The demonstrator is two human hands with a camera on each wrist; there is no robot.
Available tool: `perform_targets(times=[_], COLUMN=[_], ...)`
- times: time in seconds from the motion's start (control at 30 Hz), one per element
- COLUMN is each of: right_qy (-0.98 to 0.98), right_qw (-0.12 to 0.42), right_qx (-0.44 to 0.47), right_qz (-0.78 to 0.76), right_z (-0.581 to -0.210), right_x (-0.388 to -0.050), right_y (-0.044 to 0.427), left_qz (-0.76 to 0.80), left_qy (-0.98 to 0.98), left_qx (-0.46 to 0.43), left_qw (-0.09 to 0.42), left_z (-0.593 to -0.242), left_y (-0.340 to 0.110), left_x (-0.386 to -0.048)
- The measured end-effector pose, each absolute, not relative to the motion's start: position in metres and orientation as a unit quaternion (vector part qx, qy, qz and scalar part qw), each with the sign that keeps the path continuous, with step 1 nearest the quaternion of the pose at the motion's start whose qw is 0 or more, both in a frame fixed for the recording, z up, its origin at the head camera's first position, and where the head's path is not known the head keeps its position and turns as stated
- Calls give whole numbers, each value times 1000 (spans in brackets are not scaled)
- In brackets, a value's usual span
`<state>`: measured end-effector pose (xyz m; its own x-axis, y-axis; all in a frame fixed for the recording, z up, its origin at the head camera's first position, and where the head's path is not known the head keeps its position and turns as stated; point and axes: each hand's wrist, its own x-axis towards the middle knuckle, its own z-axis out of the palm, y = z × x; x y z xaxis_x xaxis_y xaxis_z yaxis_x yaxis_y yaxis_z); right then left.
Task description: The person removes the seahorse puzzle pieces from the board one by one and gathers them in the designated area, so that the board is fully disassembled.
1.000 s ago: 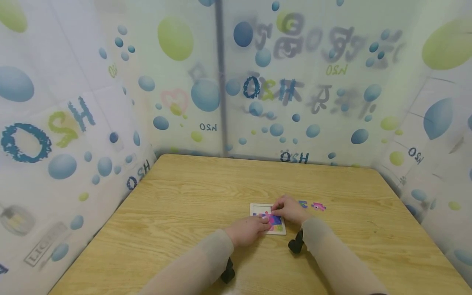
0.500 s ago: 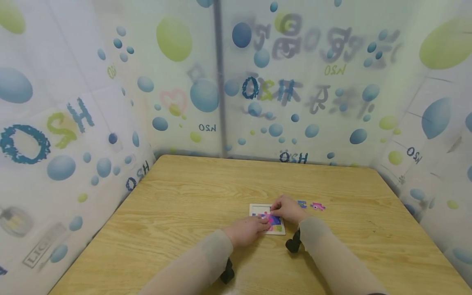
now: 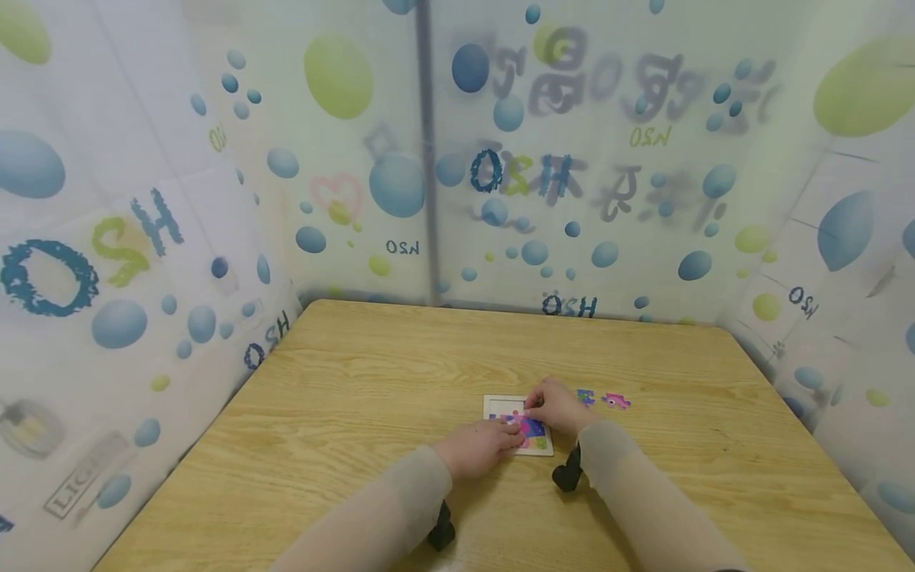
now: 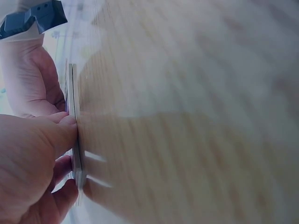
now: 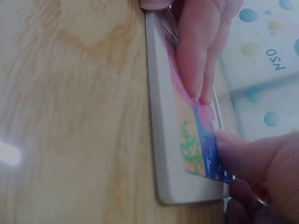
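A small jigsaw puzzle in a white frame (image 3: 493, 401) lies on the table, with a bare recess at its far left. My left hand (image 3: 480, 446) holds it at the near left. Two straight fingers (image 5: 194, 60) press on the picture, and the thumb (image 5: 155, 3) is at the frame's edge. At the right side, my right hand (image 3: 561, 407) pinches a blue puzzle piece (image 5: 211, 156) between thumb (image 5: 233, 151) and curled fingers. Much of that piece is hidden. The left wrist view shows the board (image 4: 74, 98) edge-on beside the left hand (image 4: 32, 158).
Right of the puzzle lie a blue loose piece (image 3: 585, 398) and a pink loose piece (image 3: 616, 401) with an eye printed on it. The wooden table (image 3: 357, 381) meets patterned curtains (image 3: 343, 262) at the back and sides.
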<state>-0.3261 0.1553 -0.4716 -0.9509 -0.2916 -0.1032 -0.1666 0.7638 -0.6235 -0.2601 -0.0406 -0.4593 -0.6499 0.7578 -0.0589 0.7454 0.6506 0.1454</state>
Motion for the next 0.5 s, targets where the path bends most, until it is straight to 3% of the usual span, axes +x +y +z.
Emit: perform_targets(times=[0.5], right_qy=[931], right_qw=[90], right_qx=[-123], right_qz=[-331], right_z=[-473], right_x=[-322], right_y=[155], left_qz=[58], left_qy=[909], left_qx=[409], left_qw=[63], left_z=[-458], left_y=[-40], left_x=[-259])
